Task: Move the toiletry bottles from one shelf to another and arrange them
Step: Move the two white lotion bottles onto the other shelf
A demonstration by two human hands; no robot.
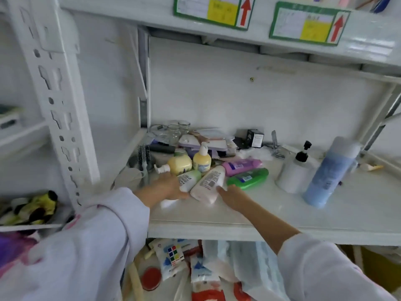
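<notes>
Glass jars (173, 132) stand at the shelf's back-left corner, a round hairbrush (144, 156) (bristles up) just nearby.

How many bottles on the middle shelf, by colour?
Yellow: 2, a pump bottle lying down and a pump bottle upright
Pale green: 1
Pink: 1
Purple: 1
Green: 1
White with black pump: 1
Blue: 1
Total: 8

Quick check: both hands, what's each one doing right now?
Left hand: open, fingers against the pale green bottle.
Right hand: open, touching the pink bottle, not gripping.
</notes>
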